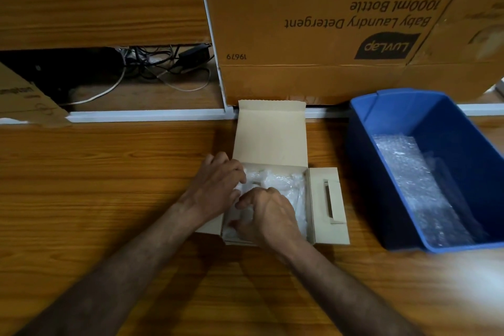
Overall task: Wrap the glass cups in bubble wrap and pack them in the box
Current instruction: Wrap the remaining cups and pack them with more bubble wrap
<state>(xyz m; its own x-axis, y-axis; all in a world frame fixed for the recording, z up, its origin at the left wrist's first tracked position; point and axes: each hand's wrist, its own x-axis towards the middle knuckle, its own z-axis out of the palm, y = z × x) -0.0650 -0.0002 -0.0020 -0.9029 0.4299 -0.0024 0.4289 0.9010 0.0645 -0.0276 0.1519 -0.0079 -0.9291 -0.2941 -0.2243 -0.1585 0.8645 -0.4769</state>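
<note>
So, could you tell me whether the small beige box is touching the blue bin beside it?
Apart. The head view shows a strip of bare wooden table between the small beige box, at its open right side flap, and the blue bin.

Storeroom or back-office packing spot, wood-grain table [109, 172], large detergent shipping carton [313, 22] against a wooden panel [95, 0], tangled cables [152, 63], blue plastic bin [362, 172]

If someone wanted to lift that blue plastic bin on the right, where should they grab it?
Probably by the rim of the blue plastic bin, one hand on each long side, coming from above. Its top is open, the walls slope inward, and only loose bubble wrap lies inside.
</note>
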